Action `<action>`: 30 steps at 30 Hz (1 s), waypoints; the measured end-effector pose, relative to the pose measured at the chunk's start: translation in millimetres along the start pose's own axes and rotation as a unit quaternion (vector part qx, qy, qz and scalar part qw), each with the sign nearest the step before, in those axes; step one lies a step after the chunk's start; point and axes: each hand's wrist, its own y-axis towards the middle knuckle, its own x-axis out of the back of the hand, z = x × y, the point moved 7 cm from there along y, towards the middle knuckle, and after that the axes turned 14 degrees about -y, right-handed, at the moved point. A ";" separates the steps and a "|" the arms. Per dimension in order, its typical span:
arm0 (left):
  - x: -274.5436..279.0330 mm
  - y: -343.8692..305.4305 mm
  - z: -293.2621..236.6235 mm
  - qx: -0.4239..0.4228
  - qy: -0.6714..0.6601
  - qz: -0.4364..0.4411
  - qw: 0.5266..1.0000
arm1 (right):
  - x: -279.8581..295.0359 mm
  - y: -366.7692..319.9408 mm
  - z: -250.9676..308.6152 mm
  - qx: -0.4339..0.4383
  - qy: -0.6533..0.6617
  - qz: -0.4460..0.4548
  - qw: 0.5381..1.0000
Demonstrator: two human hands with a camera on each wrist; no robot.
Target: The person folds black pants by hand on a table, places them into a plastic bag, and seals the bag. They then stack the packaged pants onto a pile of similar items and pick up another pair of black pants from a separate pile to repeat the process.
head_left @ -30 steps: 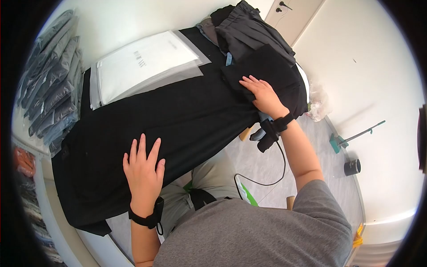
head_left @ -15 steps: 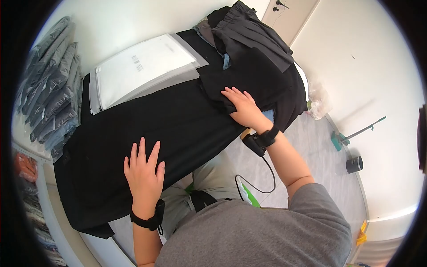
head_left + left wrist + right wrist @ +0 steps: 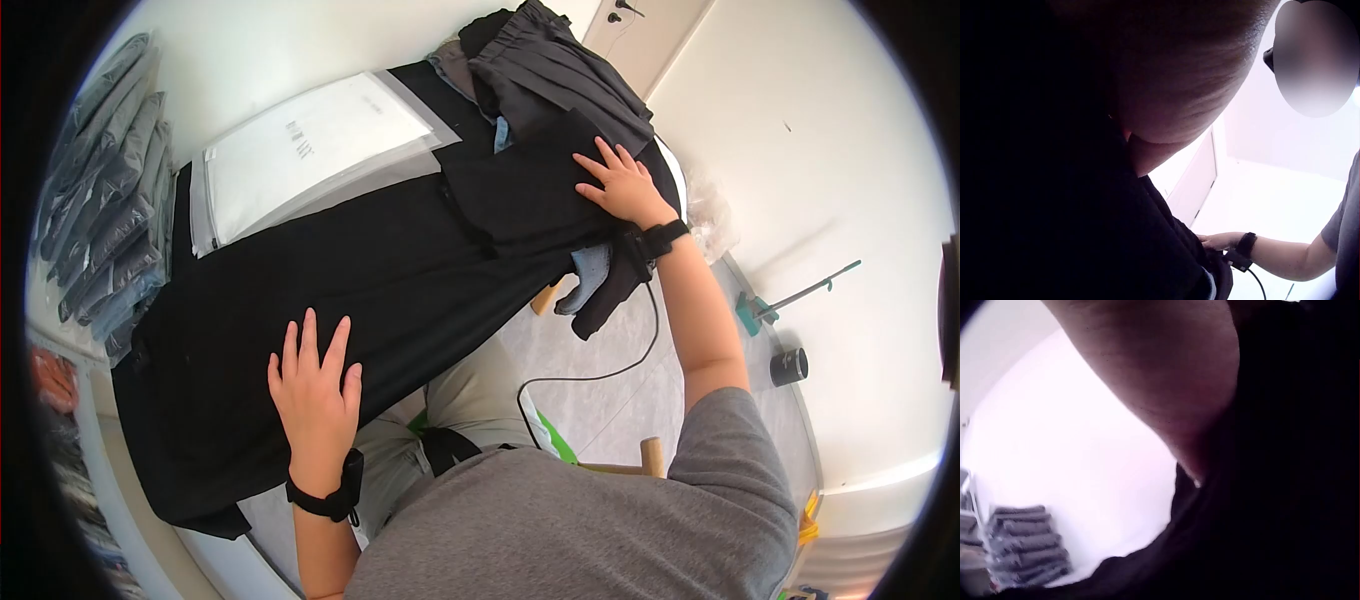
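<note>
A long black garment (image 3: 300,290) lies spread lengthwise over the table, its right end folded back into a flat black panel (image 3: 530,190). My left hand (image 3: 318,410) rests on the near left part of the garment, palm down with fingers spread. Toward the right end, my right hand (image 3: 630,190) lies on the folded panel, fingers extended and spread. Close up in the left wrist view, the left hand (image 3: 1179,75) presses against dark cloth. The right wrist view likewise has the right hand (image 3: 1160,375) against black fabric. Neither hand grips anything.
A stack of clear plastic bags (image 3: 320,150) lies behind the garment. Dark grey pleated clothing (image 3: 560,75) is heaped at the back right. Bagged folded clothes (image 3: 110,200) are piled at the left. A light blue cloth piece (image 3: 590,275) hangs below the near edge.
My right hand slid left and nearer, then moved back right and away over the folded panel. The panel's left edge has shifted left. My left hand has stayed nearly in place.
</note>
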 end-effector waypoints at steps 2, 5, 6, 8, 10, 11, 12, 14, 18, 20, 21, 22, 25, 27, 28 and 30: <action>-0.3 -0.4 0.0 -0.001 0.000 0.001 1.000 | 6.0 -5.9 -12.4 -0.037 0.087 -0.104 0.990; -0.9 -0.1 1.5 -0.001 0.000 0.002 1.000 | 30.9 -52.3 -38.7 -0.264 0.325 -0.283 0.863; -1.1 0.2 1.3 -0.002 0.003 0.002 1.000 | 14.4 -72.5 -41.2 -0.343 0.418 -0.326 0.776; -1.0 0.7 0.2 -0.002 0.004 0.003 1.000 | -10.4 -103.0 -33.5 -0.419 0.498 -0.361 0.668; -1.8 0.5 0.0 -0.003 0.007 0.005 1.000 | -46.9 -107.5 -9.7 -0.410 0.755 -0.248 0.449; -1.6 0.2 0.1 -0.007 0.008 0.001 1.000 | -56.4 -100.8 1.8 -0.365 0.826 -0.220 0.368; -1.3 -0.2 0.3 -0.009 0.008 -0.005 1.000 | -61.6 -98.0 5.8 -0.370 0.834 -0.208 0.353; -1.8 0.5 0.5 -0.008 0.006 -0.004 1.000 | -54.9 -87.1 12.4 -0.372 0.844 -0.193 0.335; -1.8 0.3 0.4 -0.002 0.006 -0.003 1.000 | -42.9 -63.3 28.9 -0.338 0.872 -0.103 0.338; -2.2 0.6 0.8 0.001 0.005 -0.004 1.000 | -22.3 -54.2 37.7 -0.277 0.830 -0.102 0.473; -2.1 0.6 1.1 0.002 0.004 -0.004 1.000 | -37.7 -53.4 39.6 -0.338 0.792 -0.055 0.506; -1.9 0.5 1.2 0.003 0.006 -0.005 1.000 | -38.0 -52.9 40.4 -0.341 0.800 -0.071 0.488; -0.7 0.8 0.9 0.006 0.006 -0.005 1.000 | -22.0 -41.7 41.5 -0.266 0.877 -0.089 0.390; -0.3 1.1 -0.2 0.002 0.005 -0.002 1.000 | -16.2 -32.1 37.6 -0.210 0.902 -0.067 0.371; 0.0 0.4 0.1 -0.002 0.004 -0.006 1.000 | -6.0 -29.9 37.4 -0.191 0.907 -0.071 0.368; 1.0 1.2 0.5 -0.001 0.003 -0.009 1.000 | 15.2 -24.7 36.1 -0.151 0.908 -0.086 0.382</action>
